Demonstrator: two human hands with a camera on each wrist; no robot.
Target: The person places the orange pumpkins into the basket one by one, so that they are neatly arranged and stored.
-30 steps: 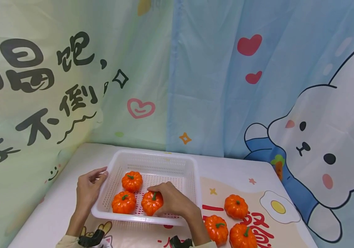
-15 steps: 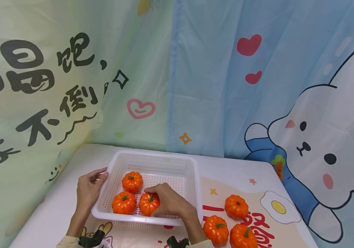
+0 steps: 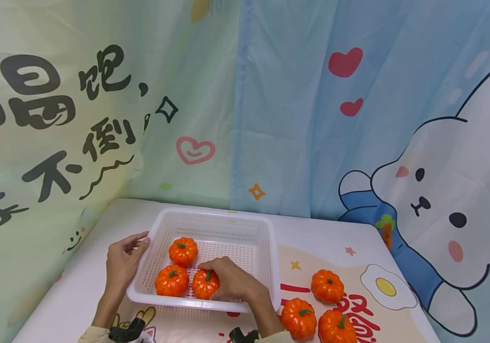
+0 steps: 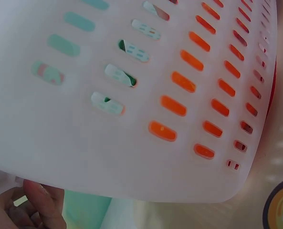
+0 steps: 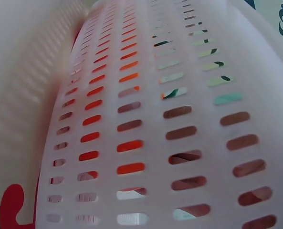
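Observation:
A white perforated plastic basket (image 3: 215,210) stands on the table. My left hand (image 3: 121,262) grips its left rim, and the left wrist view shows the thumb and curled fingers (image 4: 42,202) at the edge. Inside the basket, my right hand (image 3: 237,282) holds a small orange toy pumpkin (image 3: 203,286) with a green stem, fingers and thumb around its right side. To its left sit another pumpkin (image 3: 172,281) near the front wall and one (image 3: 183,252) behind that. In the right wrist view, the basket's slotted wall (image 5: 151,112) hides most of the right hand; orange shows through the slots.
Outside the basket on the right lie three more pumpkins: one (image 3: 327,286) farther back, one (image 3: 298,319) close to the right forearm, and one (image 3: 337,327) at the front. A printed cloth covers the table (image 3: 313,233); a cartoon curtain (image 3: 270,119) hangs behind it.
My right hand has shifted slightly left with its pumpkin, bringing it closer to the front-left pumpkin. The left hand and the basket stay where they were.

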